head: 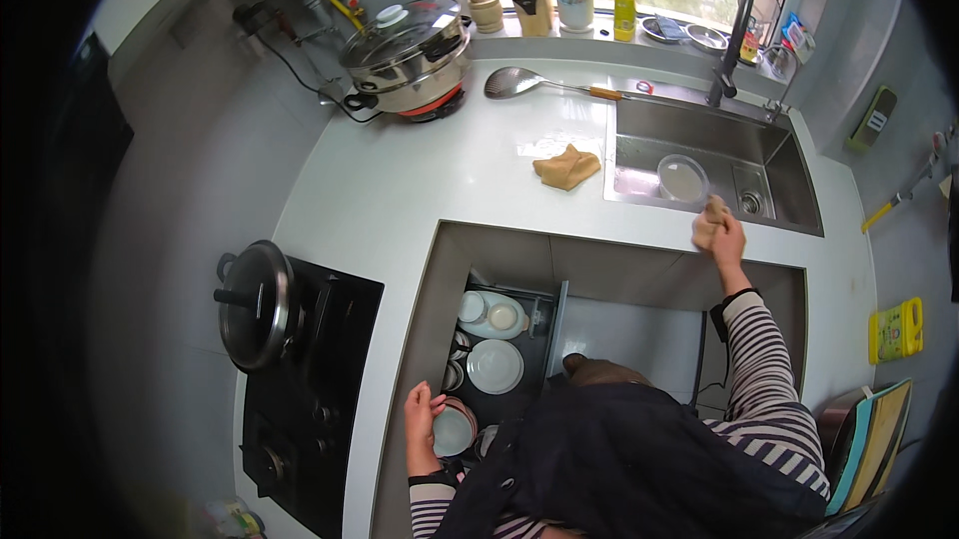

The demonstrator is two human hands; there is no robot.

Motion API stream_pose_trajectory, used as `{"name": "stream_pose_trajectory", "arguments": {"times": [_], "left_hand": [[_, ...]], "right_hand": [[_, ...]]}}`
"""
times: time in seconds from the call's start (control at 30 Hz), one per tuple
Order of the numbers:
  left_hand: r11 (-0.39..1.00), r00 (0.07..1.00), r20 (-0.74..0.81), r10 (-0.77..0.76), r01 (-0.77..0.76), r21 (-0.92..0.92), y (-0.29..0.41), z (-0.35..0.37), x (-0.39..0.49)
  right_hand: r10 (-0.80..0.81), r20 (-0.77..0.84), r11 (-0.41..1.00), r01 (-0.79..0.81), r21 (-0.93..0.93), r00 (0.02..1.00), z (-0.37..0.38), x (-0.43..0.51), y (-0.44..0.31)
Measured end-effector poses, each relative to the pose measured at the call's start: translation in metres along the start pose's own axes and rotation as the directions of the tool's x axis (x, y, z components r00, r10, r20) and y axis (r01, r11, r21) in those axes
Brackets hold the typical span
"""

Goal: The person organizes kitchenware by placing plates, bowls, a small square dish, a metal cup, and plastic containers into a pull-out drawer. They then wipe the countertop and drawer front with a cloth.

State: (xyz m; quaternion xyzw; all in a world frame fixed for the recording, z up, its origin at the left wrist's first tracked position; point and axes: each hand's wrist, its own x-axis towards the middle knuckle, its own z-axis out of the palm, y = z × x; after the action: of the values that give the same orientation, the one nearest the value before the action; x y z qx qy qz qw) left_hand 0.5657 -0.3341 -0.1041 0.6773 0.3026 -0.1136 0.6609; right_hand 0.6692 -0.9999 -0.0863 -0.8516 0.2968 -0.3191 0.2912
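Observation:
My right hand [727, 238] grips a bunched tan cloth [706, 230] at the front edge of the stainless steel sink [644, 116]. Just beyond it, a round clear plastic container [682, 179] stands in the basin. A second tan cloth [567, 167] lies crumpled on the white countertop, left of the sink, near a wet patch. My left hand [424, 419] hangs above the pulled-out drawer [517, 408], fingers loosely bent, with nothing visible in it. Below and beside that hand are a pale bowl [453, 432] and a white plate [494, 367].
A steel skimmer [514, 82] lies behind the cloth. A lidded steamer pot [408, 52] stands at the back left, and a lidded pot [256, 307] sits on the black gas hob [322, 359]. Over the sink rises a black faucet [730, 52]. Cutting boards [873, 449] lean at right.

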Motion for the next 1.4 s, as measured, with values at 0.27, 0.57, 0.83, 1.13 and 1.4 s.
{"name": "stream_pose_trajectory", "arguments": {"times": [0.27,0.57,0.83,1.13,1.4], "left_hand": [[0.998,1.0,0.011,-0.017,0.017,-0.057,-0.028,-0.002,-0.002],[0.982,0.971,-0.232,-0.066,0.022,-0.185,-0.031,0.017,-0.012],[0.967,0.942,-0.314,-0.117,0.036,-0.252,0.009,0.098,-0.017],[0.949,0.879,-0.386,-0.279,0.191,-0.252,0.018,0.157,-0.057],[0.971,0.908,-0.352,-0.225,0.178,-0.16,0.033,0.176,-0.049]], "right_hand": [[-0.497,0.198,0.802,0.361,0.476,0.845,0.078,-0.029,-0.198],[-0.73,0.6,0.684,0.348,0.641,0.328,0.197,0.035,-0.268],[-0.478,0.493,0.869,0.473,0.145,0.727,0.313,0.213,-0.18],[-0.331,0.45,0.868,0.455,-0.2,0.83,0.341,0.278,-0.13],[-0.478,0.563,0.811,0.585,-0.011,0.674,0.31,0.266,-0.147]]}}
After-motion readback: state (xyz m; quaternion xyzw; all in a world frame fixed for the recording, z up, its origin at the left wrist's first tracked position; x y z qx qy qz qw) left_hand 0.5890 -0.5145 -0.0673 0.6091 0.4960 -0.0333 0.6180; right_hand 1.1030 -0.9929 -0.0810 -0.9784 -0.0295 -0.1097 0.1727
